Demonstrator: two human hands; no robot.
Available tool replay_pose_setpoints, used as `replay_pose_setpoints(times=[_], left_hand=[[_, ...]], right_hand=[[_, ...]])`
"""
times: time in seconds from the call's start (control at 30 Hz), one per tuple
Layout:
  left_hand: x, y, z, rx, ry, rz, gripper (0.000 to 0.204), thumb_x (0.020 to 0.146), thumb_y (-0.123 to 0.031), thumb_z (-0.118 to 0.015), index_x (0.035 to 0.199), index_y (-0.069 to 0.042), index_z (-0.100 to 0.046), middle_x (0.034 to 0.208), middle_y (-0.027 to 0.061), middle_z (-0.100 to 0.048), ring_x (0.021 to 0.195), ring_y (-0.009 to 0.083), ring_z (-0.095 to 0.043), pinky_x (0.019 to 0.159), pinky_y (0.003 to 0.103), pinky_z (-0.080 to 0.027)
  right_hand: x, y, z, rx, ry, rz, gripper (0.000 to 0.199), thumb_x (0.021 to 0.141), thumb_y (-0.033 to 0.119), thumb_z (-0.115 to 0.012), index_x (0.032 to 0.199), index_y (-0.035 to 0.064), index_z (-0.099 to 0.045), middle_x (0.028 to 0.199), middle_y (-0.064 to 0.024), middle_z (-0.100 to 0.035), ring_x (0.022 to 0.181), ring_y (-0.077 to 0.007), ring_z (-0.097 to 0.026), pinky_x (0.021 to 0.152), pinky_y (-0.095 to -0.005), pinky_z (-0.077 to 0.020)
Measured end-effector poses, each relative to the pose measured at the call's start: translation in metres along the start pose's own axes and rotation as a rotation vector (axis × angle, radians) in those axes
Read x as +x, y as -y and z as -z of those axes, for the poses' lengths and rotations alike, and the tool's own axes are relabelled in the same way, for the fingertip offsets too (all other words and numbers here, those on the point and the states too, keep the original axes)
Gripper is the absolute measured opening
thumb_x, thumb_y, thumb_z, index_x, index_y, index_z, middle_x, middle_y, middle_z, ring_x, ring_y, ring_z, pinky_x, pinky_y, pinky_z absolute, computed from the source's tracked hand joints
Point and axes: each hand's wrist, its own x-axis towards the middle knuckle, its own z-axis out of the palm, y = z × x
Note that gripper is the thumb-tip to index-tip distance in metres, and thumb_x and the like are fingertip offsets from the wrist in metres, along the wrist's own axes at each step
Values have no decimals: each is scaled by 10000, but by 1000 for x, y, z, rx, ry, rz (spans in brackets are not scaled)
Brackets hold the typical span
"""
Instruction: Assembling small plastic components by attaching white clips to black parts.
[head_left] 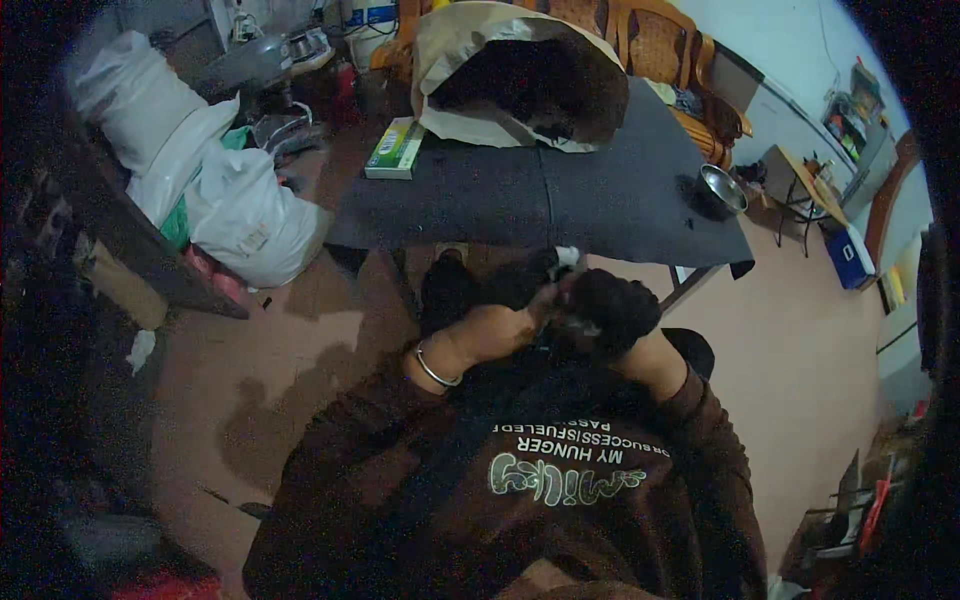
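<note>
Over my lap, just short of the table's near edge, my two hands meet. My left hand (502,328), bare with a silver bangle (437,371) at the wrist, is closed, its blurred fingertips pinched together toward the right hand. Something black covers my right hand (622,312); whether it is a glove or a dark clump in the hand, I cannot tell, and its fingers are hidden. Beyond the left fingers is a dark, soft-looking bundle (525,276) with a whitish end (567,257). What the fingertips pinch is too blurred to name.
The dark-covered table (470,205) carries a large open paper bag (470,110) of black material, a green-and-white box (396,148) and a metal bowl (722,190). White sacks (250,215) pile up at left. Behind stands a wooden chair (655,45); a blue box (850,258) is at right.
</note>
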Motion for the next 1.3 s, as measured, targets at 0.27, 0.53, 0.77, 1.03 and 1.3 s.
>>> replay_pose_setpoints(times=[0.27,0.53,0.77,1.03,1.3], left_hand=[[22,-21,27,-549,133,427,242,808,-124,-471,1019,-6,-486,841,109,-558,719,192,-530,672,290,-425],[12,-20,22,21,24,135,274,765,-76,-494,1023,15,-499,916,177,-544,855,248,-527,828,358,-369],[25,-33,32,-50,187,90,299,785,-134,-467,1036,29,-488,936,184,-541,875,257,-526,836,360,-370],[46,-29,37,-150,3,93,250,744,-116,-519,962,7,-521,856,143,-566,803,246,-549,747,354,-424],[45,-5,23,-376,101,435,256,708,-106,-543,946,-15,-529,880,136,-560,815,275,-540,739,345,-421]], right_hand=[[3,-5,-9,56,-176,-177,214,706,114,-598,893,19,-560,763,-102,-567,694,-207,-564,601,-286,-438],[0,0,-8,-42,30,-157,185,714,98,-576,889,37,-570,837,-118,-581,717,-227,-575,630,-299,-452],[-1,28,14,-183,-83,2,208,715,151,-566,896,54,-539,777,-116,-567,668,-275,-566,582,-319,-450],[12,11,13,289,-37,-631,192,797,198,-518,818,11,-557,699,-53,-566,635,-107,-510,566,-264,-410],[17,-16,7,445,320,-694,319,855,290,-410,791,6,-539,632,-21,-503,586,-98,-447,535,-262,-381]])
